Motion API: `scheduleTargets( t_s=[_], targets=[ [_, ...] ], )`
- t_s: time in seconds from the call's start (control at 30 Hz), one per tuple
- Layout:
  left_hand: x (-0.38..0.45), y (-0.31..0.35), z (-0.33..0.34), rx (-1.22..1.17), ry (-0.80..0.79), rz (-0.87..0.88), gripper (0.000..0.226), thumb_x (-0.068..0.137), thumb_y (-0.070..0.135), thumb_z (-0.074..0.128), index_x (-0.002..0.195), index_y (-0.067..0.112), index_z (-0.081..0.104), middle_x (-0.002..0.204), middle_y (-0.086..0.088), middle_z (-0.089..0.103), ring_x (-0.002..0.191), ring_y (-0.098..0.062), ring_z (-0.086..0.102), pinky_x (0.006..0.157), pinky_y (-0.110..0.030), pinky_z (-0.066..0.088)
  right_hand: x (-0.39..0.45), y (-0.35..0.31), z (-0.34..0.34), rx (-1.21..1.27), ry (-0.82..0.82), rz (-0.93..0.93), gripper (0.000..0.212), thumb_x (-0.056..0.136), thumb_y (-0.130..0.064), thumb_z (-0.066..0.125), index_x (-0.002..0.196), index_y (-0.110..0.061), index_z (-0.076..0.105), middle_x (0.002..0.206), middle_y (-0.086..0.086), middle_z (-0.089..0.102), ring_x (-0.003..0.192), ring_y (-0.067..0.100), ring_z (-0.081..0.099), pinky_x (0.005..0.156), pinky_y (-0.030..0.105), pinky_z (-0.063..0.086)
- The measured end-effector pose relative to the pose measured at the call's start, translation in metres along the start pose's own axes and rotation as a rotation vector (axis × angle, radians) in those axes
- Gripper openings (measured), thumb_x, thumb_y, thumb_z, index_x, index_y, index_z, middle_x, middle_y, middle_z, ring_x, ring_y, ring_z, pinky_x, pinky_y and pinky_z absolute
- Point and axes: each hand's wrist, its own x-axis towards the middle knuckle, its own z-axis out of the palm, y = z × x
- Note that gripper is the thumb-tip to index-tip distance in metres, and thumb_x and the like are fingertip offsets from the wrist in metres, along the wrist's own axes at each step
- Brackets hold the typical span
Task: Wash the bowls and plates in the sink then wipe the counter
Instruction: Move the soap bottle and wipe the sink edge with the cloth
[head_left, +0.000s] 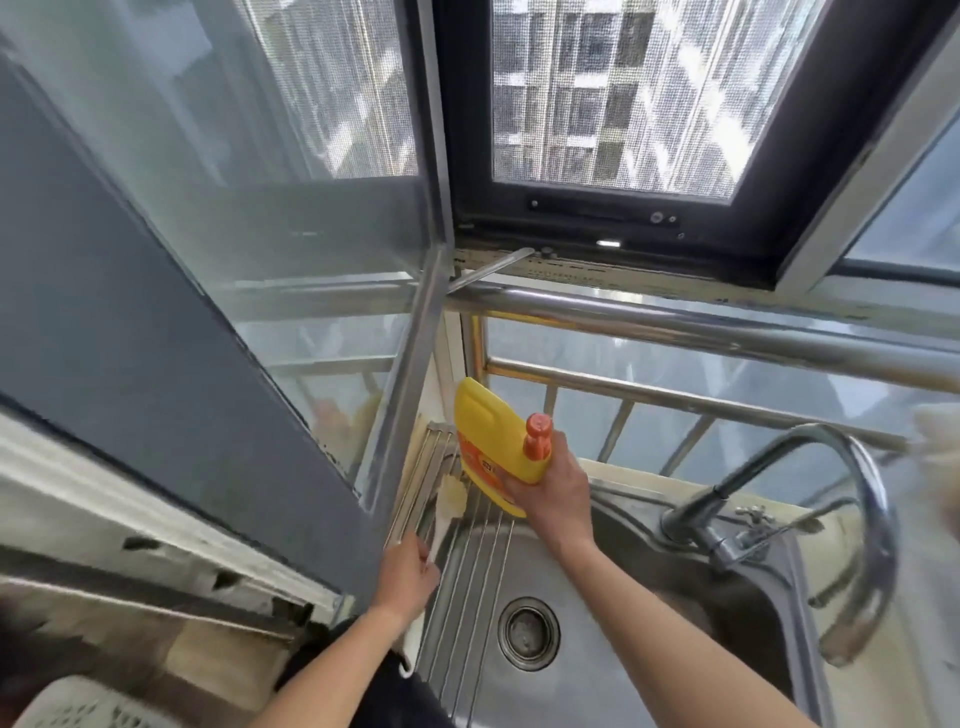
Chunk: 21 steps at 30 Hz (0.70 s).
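The window (613, 104) fills the upper view, its open glass sash (291, 218) swinging in over the far left corner of the sink (613, 691). A steel railing (675, 322) crosses behind. The sash frame drops close to the sink's left edge, so room on that side is tight; anything lifted there has to stay low or come toward the middle.

The basin looks empty and dry as far as it shows: the drain (529, 633) is bare and no bowls or plates lie in view. They cannot be seen anywhere here, so I judge the washing not yet begun, and the counter wipe is left too. The tap (810, 499) curves over the right side of the basin with no water visibly running, and it bounds movement to the right. The middle of the basin is the open room.

A roll-up rack (467, 535) of steel rods lies across the left edge of the sink. On its far end stands a yellow detergent bottle (488, 447) with an orange cap, tilted. The right hand (553, 493) wraps round the bottle just below the cap. A pale dish brush (449, 501) lies on the rack beside the bottle; the left hand (410, 571) pinches its handle at the near end.
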Motion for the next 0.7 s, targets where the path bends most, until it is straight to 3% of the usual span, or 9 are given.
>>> scheduleTargets(
  t_s=[0.17, 0.27, 0.37, 0.53, 0.63, 0.7],
  targets=[
    [-0.004, 0.000, 0.003, -0.009, 0.002, 0.047, 0.007, 0.099, 0.005, 0.052, 0.106, 0.007, 0.055, 0.099, -0.007, 0.057, 0.081, -0.016, 0.055, 0.064, -0.021, 0.041, -0.043, 0.009, -0.017, 0.035, 0.156, 0.057, 0.062, 0.066, -0.066, 0.078, 0.112, -0.033, 0.052, 0.094, -0.017, 0.059, 0.082, -0.001, 0.054, 0.064, 0.014, 0.037],
    [-0.006, -0.002, 0.003, 0.066, 0.014, 0.054, 0.023, 0.100, 0.008, 0.046, 0.123, 0.007, 0.050, 0.115, -0.015, 0.058, 0.101, -0.030, 0.059, 0.083, -0.033, 0.046, -0.069, 0.011, -0.024, 0.027, 0.240, 0.086, 0.071, 0.060, -0.074, 0.067, 0.114, -0.030, 0.053, 0.097, -0.012, 0.061, 0.084, 0.009, 0.056, 0.069, 0.027, 0.040],
    [-0.012, -0.005, 0.002, 0.196, 0.013, 0.074, 0.041, 0.095, 0.009, 0.053, 0.136, 0.007, 0.047, 0.132, -0.017, 0.055, 0.119, -0.033, 0.056, 0.098, -0.040, 0.051, -0.091, 0.014, -0.030, -0.013, 0.287, 0.129, 0.068, 0.060, -0.069, 0.066, 0.114, -0.030, 0.052, 0.099, -0.008, 0.062, 0.087, 0.015, 0.058, 0.071, 0.031, 0.041],
    [-0.026, 0.000, -0.001, 0.323, 0.105, 0.171, 0.038, 0.092, 0.012, 0.061, 0.128, 0.009, 0.052, 0.130, -0.013, 0.056, 0.113, -0.028, 0.059, 0.089, -0.035, 0.055, -0.122, 0.025, -0.045, -0.095, 0.301, 0.178, 0.058, 0.068, -0.038, 0.085, 0.118, -0.028, 0.056, 0.101, -0.009, 0.063, 0.092, 0.016, 0.059, 0.075, 0.031, 0.044],
    [-0.046, 0.024, 0.006, 0.394, 0.072, 0.380, 0.034, 0.091, 0.016, 0.061, 0.124, 0.015, 0.052, 0.123, -0.007, 0.056, 0.104, -0.023, 0.059, 0.085, -0.033, 0.055, -0.147, 0.036, -0.065, -0.113, 0.298, 0.226, 0.056, 0.066, -0.041, 0.087, 0.113, -0.031, 0.058, 0.100, -0.009, 0.065, 0.092, 0.017, 0.062, 0.076, 0.036, 0.050],
    [-0.060, 0.048, 0.017, 0.348, 0.003, 0.479, 0.032, 0.091, 0.009, 0.056, 0.123, 0.013, 0.053, 0.123, -0.005, 0.054, 0.108, -0.023, 0.057, 0.088, -0.031, 0.051, -0.163, 0.045, -0.081, -0.112, 0.296, 0.255, 0.053, 0.066, -0.044, 0.087, 0.108, -0.033, 0.057, 0.098, -0.010, 0.065, 0.091, 0.016, 0.062, 0.075, 0.036, 0.050]
  ],
)
